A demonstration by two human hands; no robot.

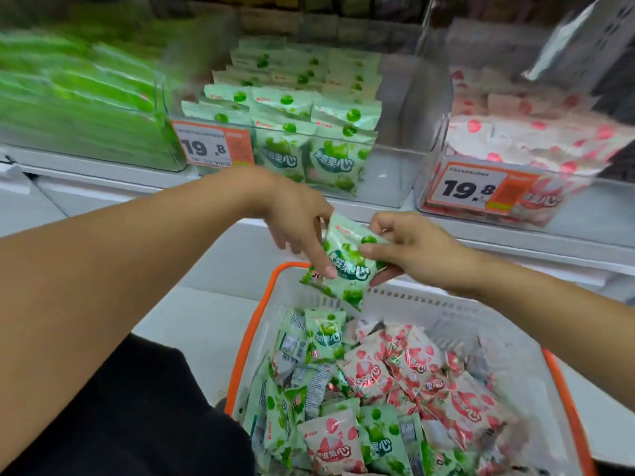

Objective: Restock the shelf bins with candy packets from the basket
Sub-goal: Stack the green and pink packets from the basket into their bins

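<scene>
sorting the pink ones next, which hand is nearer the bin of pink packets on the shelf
Right. The right hand holds the green packet just below-left of the pink bin; the left hand grips it farther left.

The characters 果滋果心 are printed in white on the green packet (347,266) pinched between the left hand (295,214) and the right hand (412,249), though the first ones are partly covered by the fingers. The same four characters are seen on the front green packets (338,159) in the clear bin (388,187) just above the hands, and on a pink packet (369,377) and others in the basket (261,324) below them. "19.8" is shown in black on the orange-edged price tag (213,146) up and to the left of the left hand, and again on the price tag (476,188) above the right hand; the small print on both cannot be read.
</scene>
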